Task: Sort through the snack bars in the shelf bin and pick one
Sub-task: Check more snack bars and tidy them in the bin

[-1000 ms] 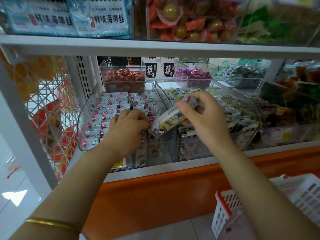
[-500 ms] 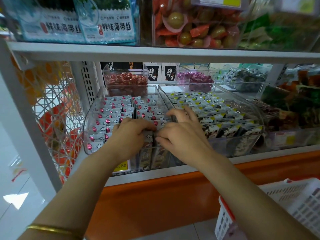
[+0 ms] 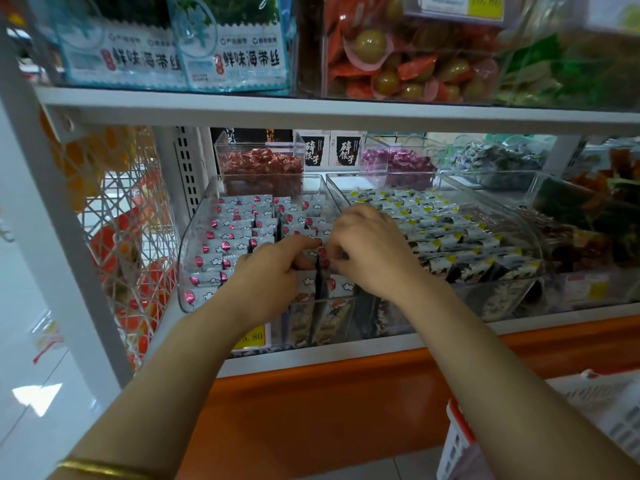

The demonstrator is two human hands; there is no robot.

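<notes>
A clear shelf bin (image 3: pixel 194 258) holds rows of silver snack bars (image 3: pixel 235 233) with pink marks, standing on edge. My left hand (image 3: pixel 266 271) is in the front middle of the bin, and its index finger and thumb pinch a bar near the dark divider (image 3: pixel 320 289). Just to the right, my right hand (image 3: pixel 370 251) nearly touches the left. Its fingers curl down onto the same group of bars, with the fingertips hidden among them.
A second clear bin (image 3: pixel 519 237) of yellow-marked bars adjoins on the right. Small tubs of red candy (image 3: pixel 259 164) and purple candy (image 3: pixel 398 164) stand behind. The upper shelf edge (image 3: pixel 311 112) hangs overhead. A red-rimmed white basket (image 3: pixel 460 441) sits low right, and a wire rack (image 3: pixel 121 237) stands left.
One second ago my right hand held a bar lifted above the bin. It lowered the bar into the rows, and both hands now work together among the bars.
</notes>
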